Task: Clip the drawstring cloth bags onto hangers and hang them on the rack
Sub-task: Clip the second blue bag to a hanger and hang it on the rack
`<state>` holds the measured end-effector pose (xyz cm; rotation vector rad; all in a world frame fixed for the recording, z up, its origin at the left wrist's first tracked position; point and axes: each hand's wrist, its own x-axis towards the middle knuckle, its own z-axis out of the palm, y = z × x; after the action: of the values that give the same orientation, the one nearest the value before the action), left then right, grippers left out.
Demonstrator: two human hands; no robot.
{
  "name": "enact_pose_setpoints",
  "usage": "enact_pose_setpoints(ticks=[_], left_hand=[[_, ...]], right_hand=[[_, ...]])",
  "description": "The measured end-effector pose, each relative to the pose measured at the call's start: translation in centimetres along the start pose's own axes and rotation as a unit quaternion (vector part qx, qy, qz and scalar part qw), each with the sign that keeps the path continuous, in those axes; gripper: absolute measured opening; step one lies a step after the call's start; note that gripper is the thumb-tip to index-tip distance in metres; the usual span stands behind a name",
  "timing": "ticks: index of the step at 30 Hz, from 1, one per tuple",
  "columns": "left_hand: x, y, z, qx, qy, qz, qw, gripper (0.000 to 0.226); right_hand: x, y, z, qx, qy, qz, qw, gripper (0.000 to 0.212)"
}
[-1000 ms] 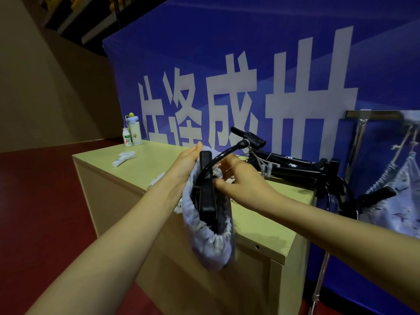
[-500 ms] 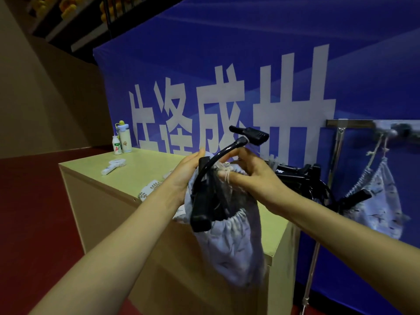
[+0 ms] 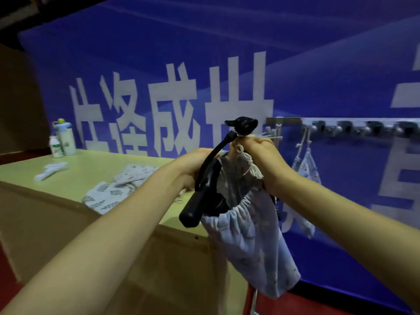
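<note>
Pale drawstring bag (image 3: pixel 250 251): hangs before the table (image 3: pixel 68 178) edge, top bunched against black hanger (image 3: pixel 205 192).
Left hand (image 3: pixel 186 169): curled round hanger.
Right hand (image 3: pixel 263 162): pinches bag's gathered top.
Table: spare bags (image 3: pixel 118 189) lying flat.
Rack (image 3: pixel 341 126): one hung bag (image 3: pixel 305 169).

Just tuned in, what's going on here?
A person's left hand grips a black plastic hanger while the right hand pinches the gathered top of a pale blue drawstring cloth bag near its hook. It is not yet on the metal rack, where another cloth bag hangs. More patterned bags lie on the green table.
</note>
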<state>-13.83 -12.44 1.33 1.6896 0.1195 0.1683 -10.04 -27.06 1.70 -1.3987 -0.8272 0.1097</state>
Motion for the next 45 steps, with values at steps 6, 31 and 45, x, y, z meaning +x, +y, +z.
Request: enact_pose_setpoints(ticks=[6, 31, 45], left_hand=[[3.9, -1.1, 5.9, -0.007, -0.048, -0.037, 0.998, 0.039], [15.6, -6.5, 21.9, -0.031, -0.234, 0.023, 0.972, 0.04], [24.5, -5.9, 27.5, 0.085, -0.099, -0.034, 0.991, 0.046]], right_hand=[[-0.7, 0.4, -6.1, -0.007, 0.075, 0.061, 0.995, 0.038], [-0.4, 8.5, -29.4, 0.168, 0.291, 0.297, 0.894, 0.031], [8.4, 6.5, -32.0, -0.065, 0.241, 0.213, 0.945, 0.016]])
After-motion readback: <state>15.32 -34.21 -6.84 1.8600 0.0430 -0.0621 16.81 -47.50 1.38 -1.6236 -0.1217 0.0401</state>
